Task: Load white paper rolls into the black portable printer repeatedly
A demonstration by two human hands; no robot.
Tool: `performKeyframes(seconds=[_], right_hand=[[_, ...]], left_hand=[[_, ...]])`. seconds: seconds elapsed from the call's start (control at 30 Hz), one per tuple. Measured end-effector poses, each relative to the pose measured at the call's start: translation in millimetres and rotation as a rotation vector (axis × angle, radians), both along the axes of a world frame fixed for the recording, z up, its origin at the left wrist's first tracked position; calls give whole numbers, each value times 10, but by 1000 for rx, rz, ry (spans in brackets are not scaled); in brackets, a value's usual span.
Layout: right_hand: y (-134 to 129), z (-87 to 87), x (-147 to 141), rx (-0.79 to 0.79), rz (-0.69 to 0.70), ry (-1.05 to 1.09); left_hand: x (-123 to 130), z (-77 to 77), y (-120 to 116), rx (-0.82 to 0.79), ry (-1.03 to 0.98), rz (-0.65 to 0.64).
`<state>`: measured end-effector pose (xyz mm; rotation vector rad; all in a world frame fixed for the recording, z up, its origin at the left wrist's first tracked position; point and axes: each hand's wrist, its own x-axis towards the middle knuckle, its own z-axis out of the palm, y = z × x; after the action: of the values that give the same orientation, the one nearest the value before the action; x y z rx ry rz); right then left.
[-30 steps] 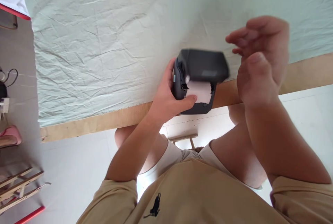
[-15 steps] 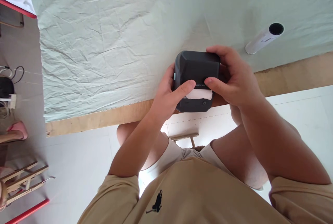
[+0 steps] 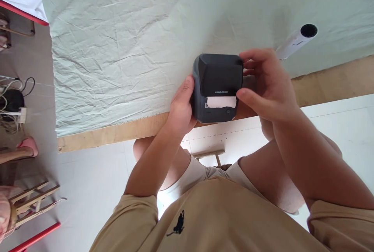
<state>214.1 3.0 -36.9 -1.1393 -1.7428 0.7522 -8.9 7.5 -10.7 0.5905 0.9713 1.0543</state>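
Note:
A dark grey label printer point(image 3: 221, 74) with a white paper strip point(image 3: 221, 102) sticking out of its front slot is at the table's near edge. My left hand point(image 3: 181, 105) grips its left side, thumb along the side wall and the other fingers hidden beneath or behind. At the right side is my right hand point(image 3: 270, 82), its thumb and fingers spread apart, fingertips at the printer's right edge. Whether those fingertips press on it, I cannot tell.
A white paper roll tube point(image 3: 295, 43) stands on the pale green cloth point(image 3: 117, 49) to the right. The table's wooden edge point(image 3: 140, 126) runs in front of me. On the floor at left are cables point(image 3: 13, 111), a wooden stool point(image 3: 35, 201) and another person's foot point(image 3: 27, 146).
My left thumb has moved off the printer's top to its side. My right hand has loosened and shifted right, its thumb drawn back to the edge. The printer has moved slightly left.

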Motion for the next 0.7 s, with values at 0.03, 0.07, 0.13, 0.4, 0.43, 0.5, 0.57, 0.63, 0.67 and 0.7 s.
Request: performKeyframes(seconds=[0.03,0.07,0.13,0.4,0.43,0.5,0.57,0.63,0.67,0.7], right_hand=[[0,13,15,19,5,-27],[2,26,30,38,4,-48],[7,52,56,55,-15,-70],[-31,376,-37,97,-110,170],[-35,434,-65,96,-137,203],[-33,522,-116,73,-190,215],[-13,558,-156,81,-266,192],[18,551,-187,146,-398,173],[33,540,-198,176,-448,157],[44,528,-206,186,-483,130]], left_hand=[[1,-2,3,-9,17,13],[-1,-4,6,-10,27,23],[-6,-4,9,4,24,25],[-5,11,2,-67,-38,-17],[-7,16,-2,-65,-41,-34],[-12,27,-12,-35,-38,-86],[-14,37,-19,13,-22,-117],[-14,40,-20,41,6,-120],[-14,38,-18,45,16,-119],[-15,35,-17,46,20,-121]])
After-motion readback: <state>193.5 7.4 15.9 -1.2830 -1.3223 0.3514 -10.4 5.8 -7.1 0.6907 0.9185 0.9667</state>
